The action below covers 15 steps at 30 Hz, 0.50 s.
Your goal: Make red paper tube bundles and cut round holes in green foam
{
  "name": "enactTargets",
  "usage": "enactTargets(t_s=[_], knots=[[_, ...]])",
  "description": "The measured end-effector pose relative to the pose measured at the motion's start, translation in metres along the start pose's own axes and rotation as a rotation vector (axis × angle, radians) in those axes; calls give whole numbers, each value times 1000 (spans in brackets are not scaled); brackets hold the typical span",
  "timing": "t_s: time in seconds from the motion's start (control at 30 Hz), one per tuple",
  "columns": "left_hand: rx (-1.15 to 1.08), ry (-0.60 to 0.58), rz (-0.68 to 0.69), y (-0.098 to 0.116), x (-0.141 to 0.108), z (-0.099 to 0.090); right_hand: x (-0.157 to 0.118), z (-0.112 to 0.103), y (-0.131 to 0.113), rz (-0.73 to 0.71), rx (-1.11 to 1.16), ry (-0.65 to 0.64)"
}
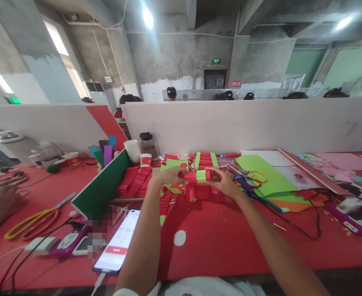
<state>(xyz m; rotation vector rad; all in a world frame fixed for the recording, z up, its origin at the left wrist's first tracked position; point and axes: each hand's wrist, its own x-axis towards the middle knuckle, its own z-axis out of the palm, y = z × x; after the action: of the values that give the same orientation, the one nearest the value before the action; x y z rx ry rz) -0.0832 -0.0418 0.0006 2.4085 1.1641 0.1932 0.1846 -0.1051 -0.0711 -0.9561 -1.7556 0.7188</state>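
Note:
Between my two hands is a red paper tube [191, 177] with a lime-green band [201, 176] round it. My left hand [170, 175] closes its fingers on the tube's left end. At the right end, the fingers and thumb of my right hand [223, 181] grip it. Just beneath stands a smaller red roll [192, 195] with a yellowish end, near more red paper pieces; whether it is joined to the tube I cannot tell. Behind lies a bundle of red rolls [205, 160] with green strips, beside lime-green paper with red pieces [168, 163].
Stacked red paper strips [134, 181] lie left of my hands, by a green board [102, 183]. A phone [117, 242] rests near my left forearm. Scissors [256, 177] and green sheets [267, 174] are at right. Another person's hand [2, 201] is at far left.

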Motion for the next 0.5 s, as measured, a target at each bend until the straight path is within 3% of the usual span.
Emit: enactTargets(t_s=[0.1,0.2,0.33,0.5], knots=[[-139,64,184,10,4,2,1,1,-6,-36,186,40],[-275,82,349,23,8,7,1,4,-11,-72,227,44],[-297,90,433,36,13,15,-1,12,-20,-122,43,80],[-315,55,479,38,23,26,-3,22,-32,-253,-124,127]])
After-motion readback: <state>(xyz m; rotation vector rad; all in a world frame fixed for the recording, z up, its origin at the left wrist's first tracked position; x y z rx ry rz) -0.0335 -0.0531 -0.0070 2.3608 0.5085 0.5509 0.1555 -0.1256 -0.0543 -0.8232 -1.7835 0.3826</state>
